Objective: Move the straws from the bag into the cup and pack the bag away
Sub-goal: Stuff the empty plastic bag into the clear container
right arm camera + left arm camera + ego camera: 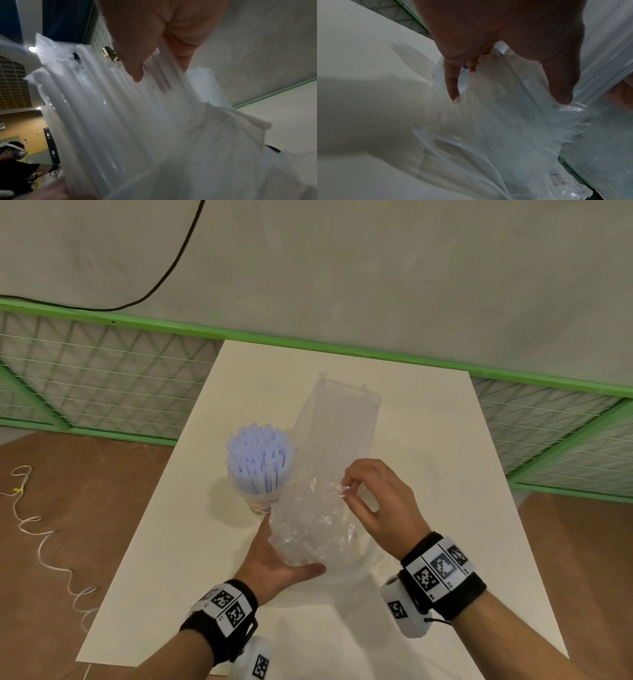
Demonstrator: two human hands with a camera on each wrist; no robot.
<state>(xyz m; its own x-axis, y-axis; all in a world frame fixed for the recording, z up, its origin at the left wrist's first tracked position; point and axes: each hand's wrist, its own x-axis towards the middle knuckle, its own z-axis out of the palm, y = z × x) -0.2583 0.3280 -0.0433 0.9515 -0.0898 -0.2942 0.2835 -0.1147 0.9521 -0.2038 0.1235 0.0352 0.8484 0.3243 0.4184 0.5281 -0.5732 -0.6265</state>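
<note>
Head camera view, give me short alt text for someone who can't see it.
Two hands crumple a clear plastic bag over a white table: left hand cradling it, right hand pinching it. Beside it, a cup holds straws.

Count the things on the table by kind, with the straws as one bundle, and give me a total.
Cup: 1
Straw bundle: 1
Bag: 1
Clear box: 1
Total: 4
</note>
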